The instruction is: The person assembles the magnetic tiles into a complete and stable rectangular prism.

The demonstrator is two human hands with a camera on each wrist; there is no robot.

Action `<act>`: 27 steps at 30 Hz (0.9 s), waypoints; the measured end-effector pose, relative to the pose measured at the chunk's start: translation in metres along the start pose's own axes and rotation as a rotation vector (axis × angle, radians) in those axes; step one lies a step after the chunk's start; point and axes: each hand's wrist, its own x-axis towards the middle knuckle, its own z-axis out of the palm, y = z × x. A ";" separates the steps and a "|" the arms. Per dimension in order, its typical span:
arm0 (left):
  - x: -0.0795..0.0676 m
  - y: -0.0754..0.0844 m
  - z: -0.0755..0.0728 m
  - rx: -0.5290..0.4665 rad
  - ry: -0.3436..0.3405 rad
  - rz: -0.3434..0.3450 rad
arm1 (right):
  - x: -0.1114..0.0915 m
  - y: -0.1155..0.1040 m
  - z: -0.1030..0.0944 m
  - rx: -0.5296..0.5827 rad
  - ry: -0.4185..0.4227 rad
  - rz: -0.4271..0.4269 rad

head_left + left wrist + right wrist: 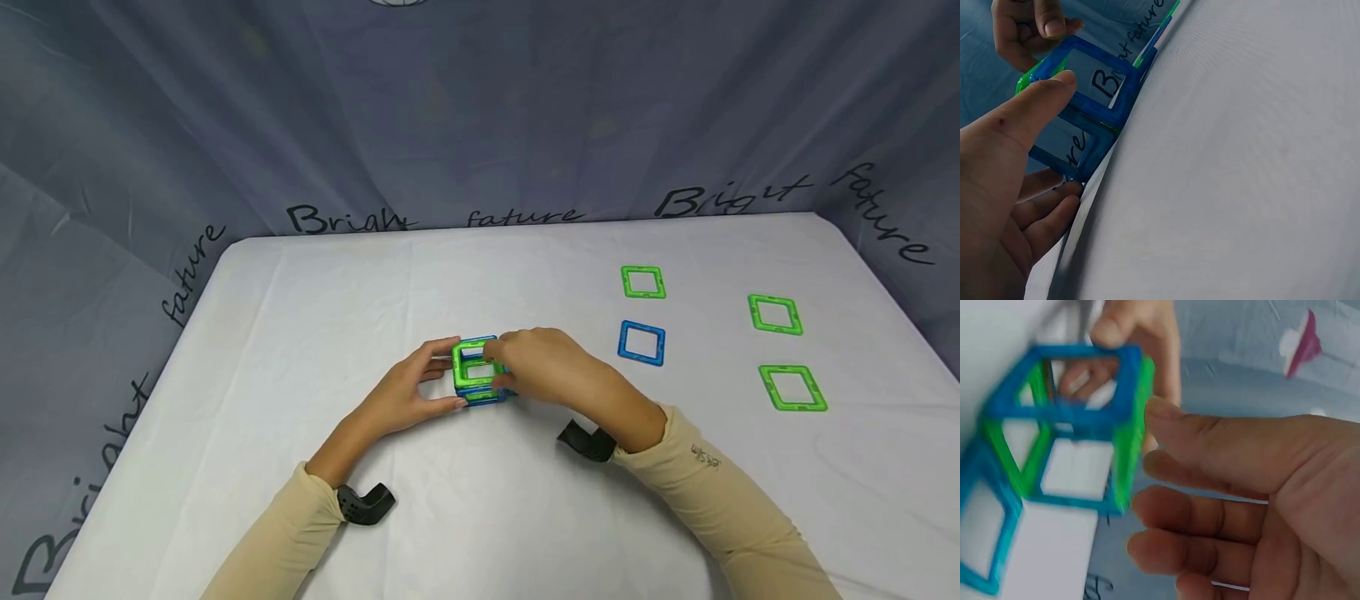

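Observation:
A small cube of blue and green magnetic tiles [476, 390] stands on the table between both hands, a green tile on top. The left hand [412, 390] holds it from the left. Its thumb lies over a blue tile [1124, 100] in the left wrist view, with other fingers at the far side. The right hand [551, 367] is over the cube's right side, partly covering it in the head view. In the right wrist view its thumb tip meets the edge of a green tile [1130, 447], the other fingers extended below. Another blue tile [1000, 562] adjoins the cube's base.
On the right of the white table [225, 467] lie a blue square tile [622, 340] and several loose green ones, including a far green tile [625, 283] and a near green tile [802, 407]. A grey curtain [480, 117] with handwritten words hangs behind.

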 end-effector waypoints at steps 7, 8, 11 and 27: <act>-0.001 -0.002 -0.003 -0.019 -0.016 -0.003 | 0.000 0.049 -0.017 0.098 0.084 0.139; -0.001 -0.002 -0.003 -0.020 -0.016 -0.005 | -0.001 0.058 -0.019 0.109 0.093 0.171; -0.001 -0.002 -0.004 -0.021 -0.021 0.001 | -0.003 0.087 -0.023 0.139 0.094 0.275; 0.000 -0.001 -0.007 -0.003 -0.040 -0.001 | -0.017 0.191 -0.010 0.256 0.008 0.524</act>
